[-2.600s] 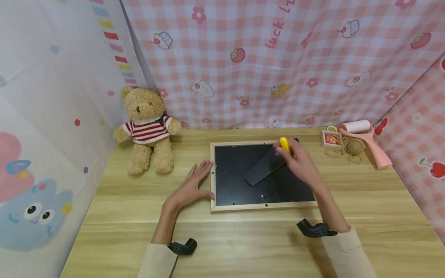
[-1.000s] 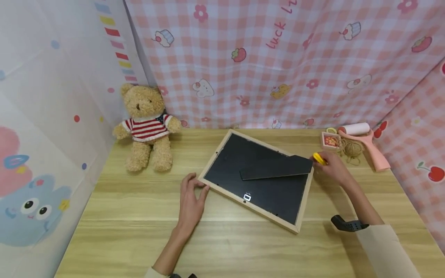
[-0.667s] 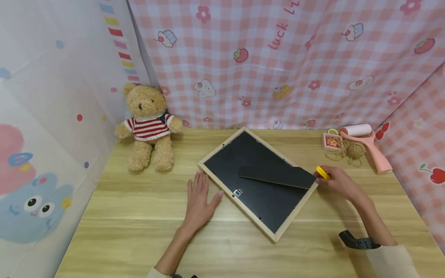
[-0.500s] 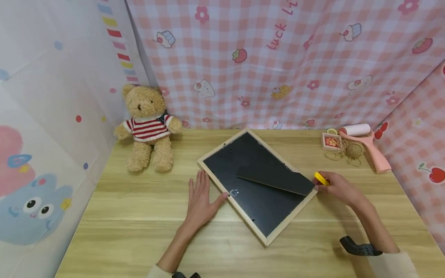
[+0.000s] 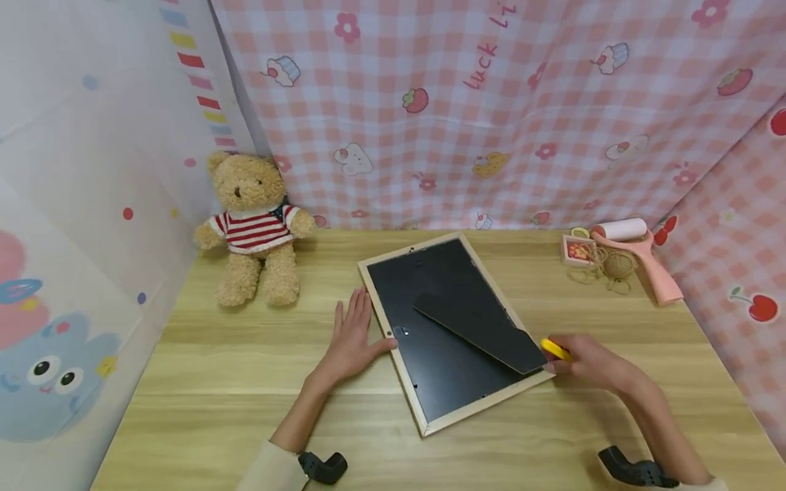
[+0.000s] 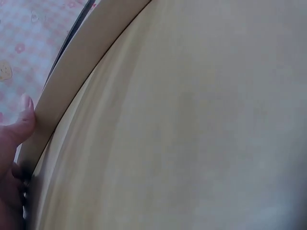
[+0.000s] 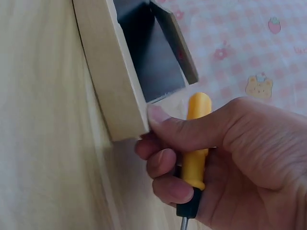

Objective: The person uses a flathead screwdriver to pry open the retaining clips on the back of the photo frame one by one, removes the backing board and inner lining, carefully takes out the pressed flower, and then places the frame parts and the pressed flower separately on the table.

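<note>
A picture frame (image 5: 442, 266) with a pale wood rim lies back up on the table, turned at a slant. Its black stand leg (image 5: 485, 334) is slightly lifted toward the right corner. My left hand (image 5: 351, 344) lies along the left rim, fingers straight, thumb against the wood. In the left wrist view, the thumb touches the frame's side (image 6: 72, 81). My right hand (image 5: 589, 361) grips a screwdriver (image 7: 193, 167) with a yellow and black handle, its metal shaft pointing back past the palm. That hand's thumb and forefinger also pinch the frame's right corner (image 7: 129, 120).
A teddy bear (image 5: 254, 225) in a striped shirt sits at the back left. At the back right are a pink slingshot-shaped handle (image 5: 660, 273) with a white roller (image 5: 623, 230), a ball of twine (image 5: 617, 264) and a small box (image 5: 577, 251). Patterned curtains stand behind.
The picture frame has turned clockwise from lying wide to nearly upright in view. My right hand moved from over the stand leg to the corner, then nearer me. My left hand stayed at the rim.
</note>
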The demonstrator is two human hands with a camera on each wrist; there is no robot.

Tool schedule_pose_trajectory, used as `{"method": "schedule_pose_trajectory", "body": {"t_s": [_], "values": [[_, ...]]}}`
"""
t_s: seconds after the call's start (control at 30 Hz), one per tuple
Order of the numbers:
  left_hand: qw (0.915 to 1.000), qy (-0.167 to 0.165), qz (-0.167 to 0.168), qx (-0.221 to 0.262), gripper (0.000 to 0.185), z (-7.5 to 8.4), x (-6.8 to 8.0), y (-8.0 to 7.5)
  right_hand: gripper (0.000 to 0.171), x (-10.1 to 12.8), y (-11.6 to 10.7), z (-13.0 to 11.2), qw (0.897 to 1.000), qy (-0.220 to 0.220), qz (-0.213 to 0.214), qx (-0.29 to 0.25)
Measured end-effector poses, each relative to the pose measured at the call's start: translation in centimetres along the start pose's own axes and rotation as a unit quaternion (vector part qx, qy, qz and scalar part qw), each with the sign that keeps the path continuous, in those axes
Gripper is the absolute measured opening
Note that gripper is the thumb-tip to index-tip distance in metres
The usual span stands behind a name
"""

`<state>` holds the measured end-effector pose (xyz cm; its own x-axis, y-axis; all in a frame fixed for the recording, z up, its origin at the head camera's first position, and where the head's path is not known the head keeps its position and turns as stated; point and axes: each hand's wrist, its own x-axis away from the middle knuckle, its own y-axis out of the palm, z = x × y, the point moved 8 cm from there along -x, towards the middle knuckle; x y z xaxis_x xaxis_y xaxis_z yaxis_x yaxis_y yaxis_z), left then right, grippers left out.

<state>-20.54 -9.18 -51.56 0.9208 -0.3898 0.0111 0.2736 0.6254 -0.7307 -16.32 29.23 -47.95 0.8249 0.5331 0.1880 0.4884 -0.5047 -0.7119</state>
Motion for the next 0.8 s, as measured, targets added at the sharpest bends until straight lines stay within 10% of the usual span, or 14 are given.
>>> {"method": "schedule_pose_trajectory", "body": {"t_s": [0.47, 0.8], "values": [[0.9956, 0.056, -0.027, 0.070, 0.075, 0.1, -2.3, -1.5, 0.018, 1.4, 4.3, -3.9, 0.996, 0.029, -0.039, -0.071], [0.9910, 0.078, -0.046, 0.099, 0.076, -1.2, -2.8, -1.4, 0.013, 2.7, 4.8, -4.7, 0.996, -0.050, 0.007, -0.075]]}}
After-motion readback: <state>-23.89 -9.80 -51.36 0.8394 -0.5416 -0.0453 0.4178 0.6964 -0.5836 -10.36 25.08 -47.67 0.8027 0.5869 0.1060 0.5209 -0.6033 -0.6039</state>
